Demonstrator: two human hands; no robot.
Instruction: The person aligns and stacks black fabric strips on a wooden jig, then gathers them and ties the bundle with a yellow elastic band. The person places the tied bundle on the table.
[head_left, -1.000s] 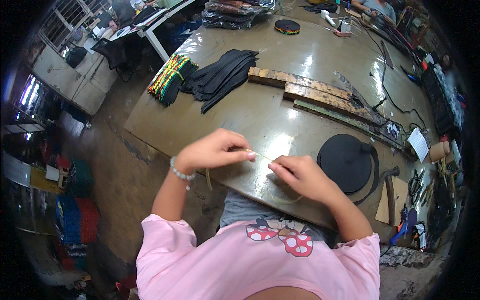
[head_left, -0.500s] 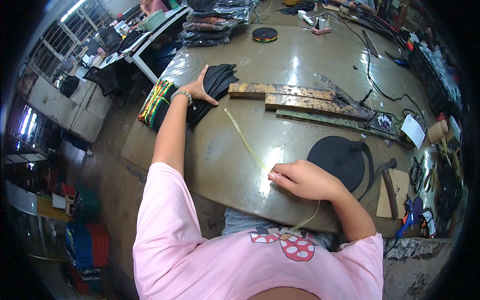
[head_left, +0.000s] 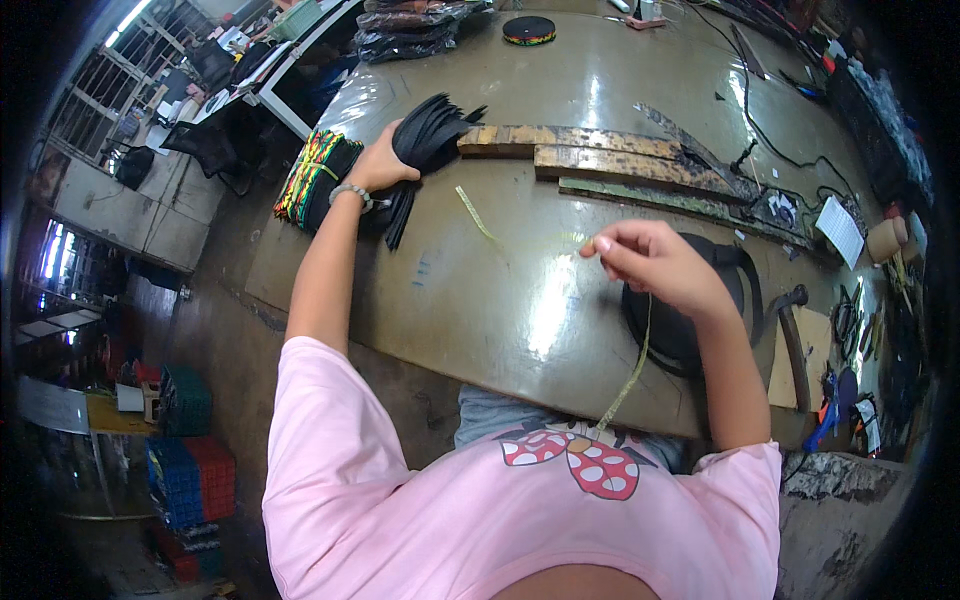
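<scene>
My left hand (head_left: pixel 383 165) is wrapped round a loose bundle of flat black strips (head_left: pixel 432 135), whose ends fan out at the table's far left. Right beside it lies a tied bundle of black strips with red, yellow and green edges (head_left: pixel 312 182), bound with a thin yellow band. Over the middle of the table my right hand (head_left: pixel 660 262) pinches a thin yellow ribbon (head_left: pixel 630 385). One length of it runs left across the tabletop; the other hangs down toward my lap. Under the right hand sits a coil of black strap (head_left: pixel 665 335), partly hidden.
Worn wooden bars (head_left: pixel 610 165) lie across the table beyond my hands. A hammer (head_left: pixel 790 340) rests on a board at the right. Behind stand a small striped roll (head_left: pixel 529 31) and plastic-wrapped stacks (head_left: pixel 408 30). A cable (head_left: pixel 745 130) trails along the right side.
My right hand has risen and moved away from me and to the right, drawing the ribbon along. The left hand has closed round the black strips, and their far ends now tilt up.
</scene>
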